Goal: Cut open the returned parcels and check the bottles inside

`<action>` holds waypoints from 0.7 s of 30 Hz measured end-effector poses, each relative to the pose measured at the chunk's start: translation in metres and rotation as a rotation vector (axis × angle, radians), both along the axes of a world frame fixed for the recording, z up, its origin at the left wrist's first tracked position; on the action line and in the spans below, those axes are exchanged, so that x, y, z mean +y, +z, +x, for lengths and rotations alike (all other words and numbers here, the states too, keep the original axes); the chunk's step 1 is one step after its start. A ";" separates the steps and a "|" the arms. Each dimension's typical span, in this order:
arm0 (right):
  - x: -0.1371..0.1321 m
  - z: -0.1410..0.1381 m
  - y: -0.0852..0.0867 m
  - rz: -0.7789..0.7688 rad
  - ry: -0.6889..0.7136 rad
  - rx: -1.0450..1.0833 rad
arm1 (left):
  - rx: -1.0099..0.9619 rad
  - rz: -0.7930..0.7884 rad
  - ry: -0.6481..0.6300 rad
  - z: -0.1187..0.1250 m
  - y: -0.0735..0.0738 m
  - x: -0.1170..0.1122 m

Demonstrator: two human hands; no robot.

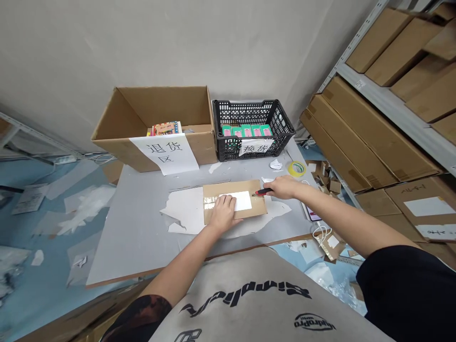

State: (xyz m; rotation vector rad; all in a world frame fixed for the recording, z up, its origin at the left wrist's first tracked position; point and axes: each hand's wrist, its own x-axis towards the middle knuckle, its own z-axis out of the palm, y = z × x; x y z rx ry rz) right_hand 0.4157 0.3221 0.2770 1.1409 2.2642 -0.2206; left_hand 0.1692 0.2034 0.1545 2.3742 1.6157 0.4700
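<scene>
Grey-topped bench (138,237) holds a flat cardboard parcel (228,189) at 12 o'clock; the open left hand (223,213) presses on it, apparently to steady it, while the right hand (282,187) grips a red utility knife (262,191) at its edge.

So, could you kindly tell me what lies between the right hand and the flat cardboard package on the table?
In the head view, a red utility knife lies there, held in the right hand, its front end reaching over the cardboard package.

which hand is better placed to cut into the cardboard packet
Right, probably: the right hand holds a red-and-black utility knife at the edge of the cardboard packet, while the left hand lies flat on the packet, pressing it down, with no tool.
</scene>
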 end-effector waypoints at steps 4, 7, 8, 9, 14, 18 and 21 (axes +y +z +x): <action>0.003 -0.010 -0.003 -0.025 0.010 0.016 | 0.088 -0.001 0.048 0.006 0.003 0.002; 0.008 -0.015 -0.004 -0.064 0.044 0.027 | 0.111 -0.015 0.073 0.010 0.006 0.001; 0.010 -0.018 -0.004 -0.080 0.059 0.026 | 0.118 -0.020 0.079 0.011 0.007 0.001; 0.012 -0.020 -0.004 -0.095 0.072 0.025 | 0.124 -0.023 0.083 0.012 0.008 0.000; 0.018 -0.029 0.001 -0.104 0.081 -0.044 | 0.174 -0.003 0.082 0.014 0.010 0.000; 0.023 -0.022 0.008 -0.112 0.053 -0.106 | 0.198 0.000 0.089 0.015 0.011 -0.001; 0.029 -0.007 0.009 -0.140 0.019 -0.130 | 0.211 0.012 0.084 0.015 0.011 -0.002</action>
